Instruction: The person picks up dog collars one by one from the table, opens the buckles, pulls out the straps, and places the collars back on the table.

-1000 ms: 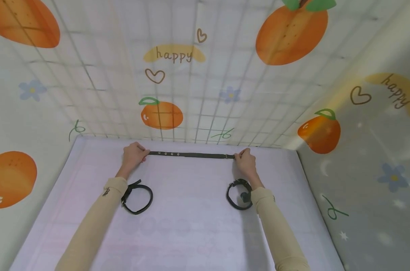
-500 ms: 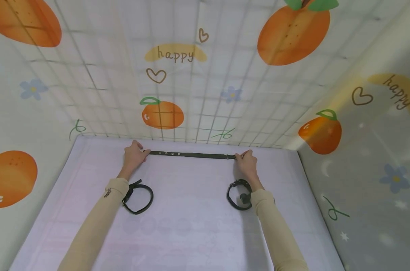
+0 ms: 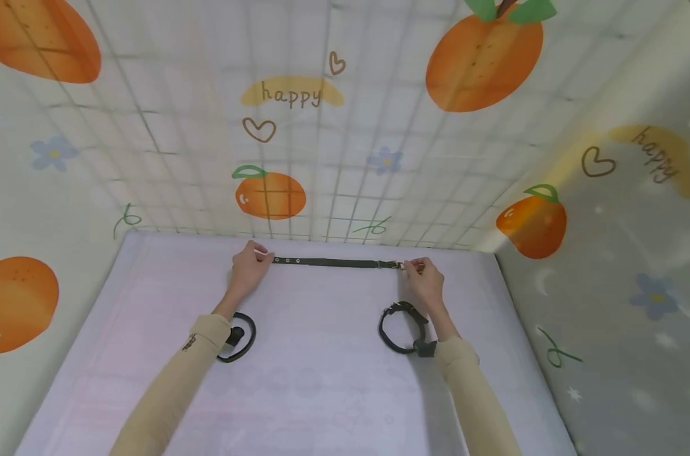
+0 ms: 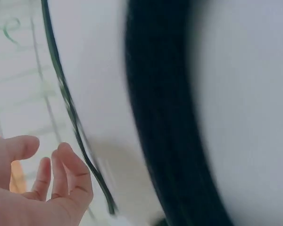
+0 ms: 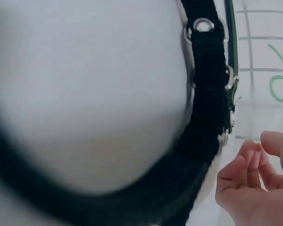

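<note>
A dark collar (image 3: 339, 263) with metal eyelets lies straight near the table's back edge. My left hand (image 3: 250, 271) is at its eyelet end, which the fingertips hide in the head view; in the left wrist view the thumb and fingers (image 4: 75, 169) are apart, with the collar (image 4: 68, 101) beside them. My right hand (image 3: 427, 280) is by the buckle end, fingertips near the metal ring. In the right wrist view its fingers (image 5: 233, 172) are loosely bent and hold nothing. Below the hands lie two looped collars, a left one (image 3: 252, 329) partly under the sleeve and a right one (image 3: 382, 329).
A dark wrist camera (image 3: 425, 349) overlaps the right loop, another (image 3: 234, 335) the left one. The white tabletop (image 3: 322, 380) is bounded by a patterned curtain (image 3: 299, 152) over a wire grid at the back and a right side wall (image 3: 624, 285).
Both hands pinched the collar's ends before; now the fingers have let go. My left hand has moved right over the eyelets, my right hand slightly right, uncovering the buckle. The collar stays nearly in place.
</note>
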Motion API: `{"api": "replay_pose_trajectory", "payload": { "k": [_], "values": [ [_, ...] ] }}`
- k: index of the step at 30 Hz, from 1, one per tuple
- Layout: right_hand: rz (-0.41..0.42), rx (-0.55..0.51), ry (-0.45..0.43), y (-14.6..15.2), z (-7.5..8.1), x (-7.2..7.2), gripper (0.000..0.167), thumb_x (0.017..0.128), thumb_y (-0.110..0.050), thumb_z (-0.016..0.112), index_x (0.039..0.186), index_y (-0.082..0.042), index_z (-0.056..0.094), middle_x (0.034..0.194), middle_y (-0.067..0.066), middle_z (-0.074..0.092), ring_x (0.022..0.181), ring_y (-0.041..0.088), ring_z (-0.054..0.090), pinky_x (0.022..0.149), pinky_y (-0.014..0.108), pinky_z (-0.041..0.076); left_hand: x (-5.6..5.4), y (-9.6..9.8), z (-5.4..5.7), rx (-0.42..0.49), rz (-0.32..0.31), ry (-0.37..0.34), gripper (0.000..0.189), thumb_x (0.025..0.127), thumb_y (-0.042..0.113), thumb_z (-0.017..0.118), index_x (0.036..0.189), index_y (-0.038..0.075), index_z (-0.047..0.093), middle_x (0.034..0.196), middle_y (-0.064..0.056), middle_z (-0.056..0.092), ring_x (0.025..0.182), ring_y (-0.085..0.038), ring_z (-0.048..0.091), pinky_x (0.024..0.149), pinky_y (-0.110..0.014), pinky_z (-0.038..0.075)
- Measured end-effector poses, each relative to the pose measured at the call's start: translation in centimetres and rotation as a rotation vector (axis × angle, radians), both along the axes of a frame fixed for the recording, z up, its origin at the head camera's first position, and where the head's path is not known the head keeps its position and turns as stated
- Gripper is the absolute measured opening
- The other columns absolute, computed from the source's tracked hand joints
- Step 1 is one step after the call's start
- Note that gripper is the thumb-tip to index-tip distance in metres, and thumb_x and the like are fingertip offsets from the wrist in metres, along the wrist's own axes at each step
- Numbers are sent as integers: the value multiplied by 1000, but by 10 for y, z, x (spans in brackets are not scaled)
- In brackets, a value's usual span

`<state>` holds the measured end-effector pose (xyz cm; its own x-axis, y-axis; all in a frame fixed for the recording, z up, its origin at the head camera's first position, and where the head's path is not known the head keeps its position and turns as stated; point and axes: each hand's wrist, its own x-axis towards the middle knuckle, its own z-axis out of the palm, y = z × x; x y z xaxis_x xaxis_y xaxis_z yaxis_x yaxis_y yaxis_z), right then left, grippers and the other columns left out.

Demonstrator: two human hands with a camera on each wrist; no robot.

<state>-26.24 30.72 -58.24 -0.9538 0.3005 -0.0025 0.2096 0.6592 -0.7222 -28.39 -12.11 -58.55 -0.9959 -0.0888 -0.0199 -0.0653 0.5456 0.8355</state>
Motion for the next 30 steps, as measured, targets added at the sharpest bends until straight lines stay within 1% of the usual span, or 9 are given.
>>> {"api": "replay_pose_trajectory", "payload": {
  "k": [3, 5, 9, 12, 16, 19, 22, 27, 30],
  "values": [
    [19, 26, 5, 2, 4, 8, 38, 113, -34, 58, 129, 0, 65, 122, 26, 74, 114, 40, 72, 85, 35, 54, 5, 19, 3, 29, -23, -8, 27, 106, 30, 67, 120, 7, 64, 116, -21, 79, 102, -35, 75, 91, -48, 58],
    [25, 32, 12, 2, 6, 13, 37, 112, -33, 59, 128, 0, 66, 119, 25, 75, 111, 39, 73, 85, 35, 54, 8, 31, 4, 46, -39, -19, 26, 106, 31, 67, 119, 9, 65, 117, -19, 79, 103, -34, 75, 83, -43, 59],
    [36, 38, 17, 2, 5, 24, 35, 112, -34, 60, 125, -2, 67, 116, 22, 77, 108, 37, 73, 83, 32, 53, 15, 52, 7, 81, -80, -29, 26, 106, 32, 66, 119, 9, 66, 117, -17, 79, 104, -32, 74, 77, -32, 53],
    [61, 42, 21, 1, 2, 33, 36, 111, -35, 61, 125, -3, 67, 115, 21, 77, 107, 36, 74, 82, 30, 54, 22, 67, 5, 105, -108, -36, 25, 106, 31, 66, 119, 10, 67, 117, -16, 78, 102, -31, 74, 75, -28, 51],
    [88, 47, 29, 0, -1, 48, 35, 111, -35, 62, 124, -2, 67, 113, 20, 76, 106, 36, 74, 80, 30, 54, 32, 89, 2, 176, -142, -62, 23, 106, 26, 67, 119, 8, 67, 116, -18, 77, 93, -33, 77, 67, -25, 55],
    [79, 52, 32, 0, -3, 59, 33, 111, -34, 63, 123, -3, 67, 114, 21, 76, 107, 36, 73, 81, 32, 55, 38, 108, 1, 227, -169, -78, 21, 105, 23, 68, 119, 7, 68, 114, -19, 78, 83, -31, 79, 59, -24, 56],
    [62, 60, 28, 1, -5, 68, 33, 111, -33, 63, 123, -3, 68, 116, 22, 76, 109, 37, 73, 85, 38, 59, 45, 126, 0, 243, -196, -89, 20, 105, 23, 68, 119, 8, 68, 112, -18, 78, 75, -25, 77, 56, -23, 55],
    [37, 56, 34, 6, -7, 80, 31, 110, -31, 65, 123, -3, 68, 118, 22, 76, 113, 38, 73, 97, 50, 60, 57, 154, -1, 281, -267, -122, 22, 106, 23, 67, 121, 6, 68, 109, -18, 78, 71, -20, 76, 58, -26, 60],
    [35, 58, 50, 8, -6, 86, 29, 108, -29, 67, 122, -4, 68, 115, 20, 76, 111, 37, 75, 96, 48, 60, 64, 171, 0, 292, -339, -148, 25, 106, 23, 69, 123, 5, 68, 108, -18, 78, 70, -18, 75, 60, -31, 64]
  ]
}}
